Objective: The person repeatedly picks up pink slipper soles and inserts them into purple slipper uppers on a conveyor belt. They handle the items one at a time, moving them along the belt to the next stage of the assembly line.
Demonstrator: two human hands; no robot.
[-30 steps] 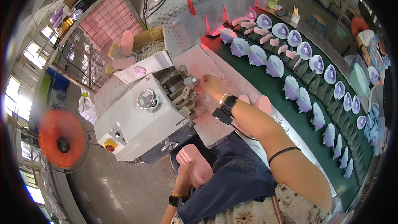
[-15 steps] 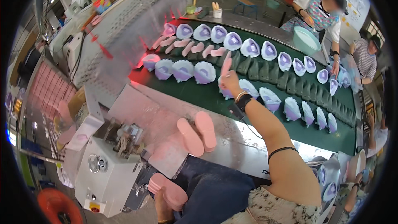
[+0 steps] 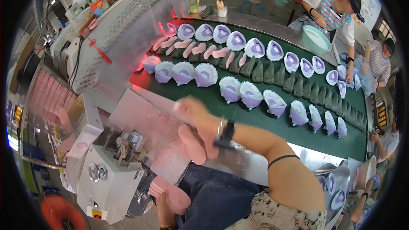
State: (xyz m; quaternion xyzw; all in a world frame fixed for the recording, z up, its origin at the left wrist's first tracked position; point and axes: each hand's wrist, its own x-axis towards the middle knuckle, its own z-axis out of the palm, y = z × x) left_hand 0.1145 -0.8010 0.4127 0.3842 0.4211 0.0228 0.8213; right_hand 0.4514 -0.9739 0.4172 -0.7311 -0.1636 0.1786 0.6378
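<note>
My left hand (image 3: 162, 211) grips a stack of pink insoles (image 3: 171, 196) low in front of me, beside the white machine. My right hand (image 3: 192, 111) hovers over the near edge of the conveyor and the metal table, blurred by motion, so its fingers are hard to read. Just below it, a pair of pink insoles (image 3: 192, 145) lies on the table, partly covered by my right wrist. On the green belt (image 3: 183, 90), a middle row of dark green foot-shaped pieces (image 3: 258, 73) runs lengthwise. Pink insoles (image 3: 220, 53) lie on those at the row's left end.
Purple-and-white cupped shoe pieces (image 3: 272, 103) line both sides of the belt. A perforated metal housing (image 3: 123, 30) with red light stands at its left end. The white machine (image 3: 106, 183) is at my lower left. Across the belt, a co-worker (image 3: 326, 12) reaches over near a pale green basin (image 3: 316, 39).
My right hand has left the pink insole on the dark row and swung back left and nearer, over the table's edge. My left hand keeps the stack. The co-worker's arm has shifted slightly.
</note>
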